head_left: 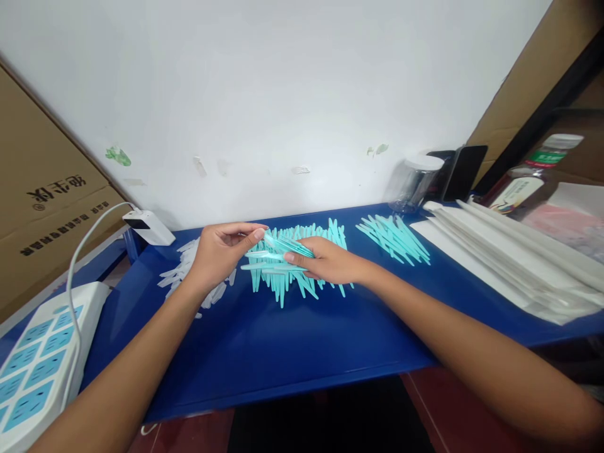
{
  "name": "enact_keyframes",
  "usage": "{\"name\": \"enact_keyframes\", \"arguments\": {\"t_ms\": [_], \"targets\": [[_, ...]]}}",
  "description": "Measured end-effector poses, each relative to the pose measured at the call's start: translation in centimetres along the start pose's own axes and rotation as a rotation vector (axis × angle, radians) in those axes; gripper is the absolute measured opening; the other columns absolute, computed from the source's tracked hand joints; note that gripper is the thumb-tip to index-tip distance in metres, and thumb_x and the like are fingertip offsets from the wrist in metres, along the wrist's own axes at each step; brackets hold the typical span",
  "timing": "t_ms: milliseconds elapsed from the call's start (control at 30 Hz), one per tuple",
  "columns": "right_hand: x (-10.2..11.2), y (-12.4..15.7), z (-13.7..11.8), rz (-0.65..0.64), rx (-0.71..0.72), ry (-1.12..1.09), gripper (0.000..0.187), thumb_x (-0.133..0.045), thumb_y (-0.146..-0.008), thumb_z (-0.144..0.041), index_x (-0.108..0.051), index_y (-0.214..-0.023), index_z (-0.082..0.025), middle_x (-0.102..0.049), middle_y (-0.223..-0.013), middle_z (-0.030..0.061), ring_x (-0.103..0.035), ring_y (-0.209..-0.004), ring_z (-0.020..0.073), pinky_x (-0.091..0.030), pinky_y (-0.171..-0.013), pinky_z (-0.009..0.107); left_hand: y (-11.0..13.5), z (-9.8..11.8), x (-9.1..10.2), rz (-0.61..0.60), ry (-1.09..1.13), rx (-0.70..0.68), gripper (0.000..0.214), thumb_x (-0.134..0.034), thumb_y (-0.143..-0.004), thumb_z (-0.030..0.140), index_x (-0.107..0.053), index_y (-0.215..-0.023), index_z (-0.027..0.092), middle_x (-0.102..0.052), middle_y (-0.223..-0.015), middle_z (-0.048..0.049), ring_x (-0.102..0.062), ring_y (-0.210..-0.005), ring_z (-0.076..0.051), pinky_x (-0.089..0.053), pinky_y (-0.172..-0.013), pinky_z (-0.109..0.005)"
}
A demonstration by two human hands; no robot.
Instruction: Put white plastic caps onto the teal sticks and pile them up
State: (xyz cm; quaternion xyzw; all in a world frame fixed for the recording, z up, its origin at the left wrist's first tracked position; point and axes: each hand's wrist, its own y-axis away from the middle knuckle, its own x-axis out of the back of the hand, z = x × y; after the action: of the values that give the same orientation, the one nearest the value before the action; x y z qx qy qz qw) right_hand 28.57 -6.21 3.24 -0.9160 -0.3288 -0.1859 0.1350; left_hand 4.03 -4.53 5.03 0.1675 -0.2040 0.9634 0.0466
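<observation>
My right hand (pixel 325 259) is closed around a bunch of slim turquoise plastic sticks (pixel 295 246), their ends fanned out toward the left. At the tip of one stick, the thumb and forefinger of my left hand (pixel 225 251) are pinched together. A pale, see-through part shows at that tip; its exact shape is too small to tell. Beneath both hands lies a wide pile of the same turquoise sticks (pixel 282 286), partly hidden by them. Small translucent white plastic pieces (pixel 218 294) are heaped beside and behind my left hand and wrist.
Another turquoise pile (pixel 394 239) lies right on the blue table (pixel 264 352). Farther right are white plastic sleeves (pixel 500 264), a clear lidded jar (pixel 413 182), a dark phone (pixel 465 173) and a bottle (pixel 531 179). A power strip (pixel 44 352) and corded white device (pixel 148 226) stand left.
</observation>
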Motion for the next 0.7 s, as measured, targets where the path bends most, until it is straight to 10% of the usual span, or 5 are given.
{"name": "enact_keyframes", "arguments": {"t_ms": [367,700], "targets": [[0.8,-0.1,0.7,0.091,-0.034,0.054,0.048,-0.048,-0.104,-0.06,-0.038,-0.077,-0.022,-0.038,-0.068,-0.0036,-0.041,-0.057,0.0101,-0.042,-0.061,0.027,-2.7,-2.7,7.3,-0.322,-0.921,-0.018,0.042,-0.065,-0.088,0.06,-0.081,-0.086,0.021,-0.069,-0.066,-0.0032,-0.059,-0.061,-0.019,-0.04,-0.058,-0.03],[3.2,-0.4,1.7,0.303,-0.016,0.297,0.041,-0.043,-0.106,-0.051,-0.047,-0.079,-0.021,-0.053,-0.071,0.0012,-0.05,-0.065,0.0167,-0.038,-0.064,0.029,-2.9,-4.2,6.5,-0.345,-0.985,-0.051,0.042,-0.056,-0.093,0.057,-0.077,-0.086,0.022,-0.07,-0.071,-0.0045,-0.062,-0.065,-0.021,-0.038,-0.059,-0.031]]}}
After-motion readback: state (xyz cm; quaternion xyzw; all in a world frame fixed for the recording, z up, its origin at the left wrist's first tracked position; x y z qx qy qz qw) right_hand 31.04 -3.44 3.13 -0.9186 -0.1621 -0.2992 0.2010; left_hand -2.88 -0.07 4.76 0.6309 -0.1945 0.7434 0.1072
